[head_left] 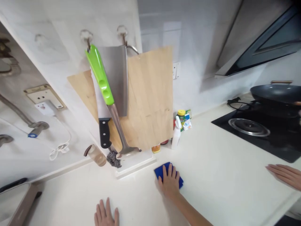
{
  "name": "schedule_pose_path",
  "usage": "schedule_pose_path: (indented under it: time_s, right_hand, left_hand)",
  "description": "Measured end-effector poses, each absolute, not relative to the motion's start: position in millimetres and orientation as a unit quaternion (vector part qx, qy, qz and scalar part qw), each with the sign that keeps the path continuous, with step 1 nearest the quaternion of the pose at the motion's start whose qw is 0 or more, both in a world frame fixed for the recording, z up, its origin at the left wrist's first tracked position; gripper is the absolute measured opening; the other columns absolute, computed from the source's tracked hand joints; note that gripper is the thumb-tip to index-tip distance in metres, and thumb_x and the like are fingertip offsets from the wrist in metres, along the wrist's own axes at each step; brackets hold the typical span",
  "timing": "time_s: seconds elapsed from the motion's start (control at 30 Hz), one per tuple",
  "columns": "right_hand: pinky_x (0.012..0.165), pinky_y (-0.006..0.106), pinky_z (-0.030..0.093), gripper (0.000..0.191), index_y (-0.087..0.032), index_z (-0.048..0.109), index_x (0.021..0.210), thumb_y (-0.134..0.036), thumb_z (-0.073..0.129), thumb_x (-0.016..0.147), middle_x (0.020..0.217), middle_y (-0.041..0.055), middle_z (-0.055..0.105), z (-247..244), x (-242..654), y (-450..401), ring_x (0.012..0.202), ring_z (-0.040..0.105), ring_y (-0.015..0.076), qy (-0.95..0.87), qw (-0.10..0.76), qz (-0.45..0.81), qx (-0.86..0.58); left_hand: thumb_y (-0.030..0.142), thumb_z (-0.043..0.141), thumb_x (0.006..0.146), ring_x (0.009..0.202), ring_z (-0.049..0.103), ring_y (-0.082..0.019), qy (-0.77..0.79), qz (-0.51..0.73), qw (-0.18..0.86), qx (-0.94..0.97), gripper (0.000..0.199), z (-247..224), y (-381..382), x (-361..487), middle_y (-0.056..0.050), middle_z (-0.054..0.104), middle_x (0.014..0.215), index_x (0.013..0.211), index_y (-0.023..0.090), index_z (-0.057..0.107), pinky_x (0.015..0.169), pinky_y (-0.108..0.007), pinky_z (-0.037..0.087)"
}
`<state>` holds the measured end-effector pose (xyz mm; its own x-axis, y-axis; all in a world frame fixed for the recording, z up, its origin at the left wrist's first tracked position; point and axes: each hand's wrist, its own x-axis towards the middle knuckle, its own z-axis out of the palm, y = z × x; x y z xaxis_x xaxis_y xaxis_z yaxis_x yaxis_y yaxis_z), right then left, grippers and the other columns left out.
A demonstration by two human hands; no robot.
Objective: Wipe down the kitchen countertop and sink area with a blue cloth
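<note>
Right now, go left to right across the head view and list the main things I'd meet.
Wall socket → left hand → blue cloth under the right hand → cooktop.

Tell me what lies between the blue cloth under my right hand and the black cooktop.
In the head view, only white countertop lies between the blue cloth and the black cooktop.

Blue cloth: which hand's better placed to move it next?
Probably the right hand: its fingers lie spread on the blue cloth, while the left hand is apart from it, over the counter.
</note>
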<state>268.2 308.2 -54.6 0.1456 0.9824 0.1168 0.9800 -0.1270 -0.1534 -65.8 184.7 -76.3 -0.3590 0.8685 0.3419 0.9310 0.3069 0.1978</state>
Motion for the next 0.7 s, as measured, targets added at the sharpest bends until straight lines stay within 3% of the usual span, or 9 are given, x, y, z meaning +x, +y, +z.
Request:
schedule_pose_path:
  time_s: [0.17,0.37,0.53,0.7]
  right_hand:
    - [0.114,0.066,0.010,0.072,-0.006,0.033,0.153,-0.047,0.040,0.093,0.161,0.0261,0.019,-45,238,339,0.146,0.022,0.0473,-0.668,0.074,0.025,-0.740]
    - [0.112,0.068,0.016,0.068,-0.007,0.037,0.151,-0.045,0.033,0.094,0.159,0.0286,0.023,-56,237,335,0.144,0.028,0.0470,-0.672,0.094,-0.004,-0.734]
    - [0.113,0.064,0.023,0.067,-0.010,0.041,0.149,-0.049,0.031,0.095,0.160,0.0233,0.026,-64,227,283,0.146,0.027,0.0433,-0.676,0.164,0.036,-0.717]
    - [0.115,0.046,0.038,0.066,-0.016,0.051,0.143,-0.054,0.025,0.095,0.153,0.0131,0.044,-86,258,218,0.141,0.042,0.0286,-0.661,0.308,0.205,-0.653]
  left_hand:
    - [0.048,0.033,0.094,0.154,0.012,-0.032,-0.801,-0.167,0.069,-0.571,0.065,-72,178,-65,-0.016,0.027,0.164,0.150,0.016,0.040,0.122,-0.058,0.020]
    - [0.046,0.035,0.094,0.154,0.014,-0.032,-0.791,-0.187,0.087,-0.576,0.063,-75,176,-66,-0.016,0.028,0.164,0.149,0.017,0.040,0.122,-0.059,0.021]
    - [0.046,0.036,0.094,0.153,0.016,-0.033,-0.787,-0.204,0.083,-0.576,0.063,-76,174,-69,-0.017,0.030,0.163,0.149,0.016,0.041,0.121,-0.060,0.022]
    - [0.044,0.041,0.093,0.152,0.016,-0.038,-0.811,-0.188,0.023,-0.553,0.063,-71,176,-68,-0.022,0.029,0.162,0.147,0.011,0.044,0.122,-0.061,0.020]
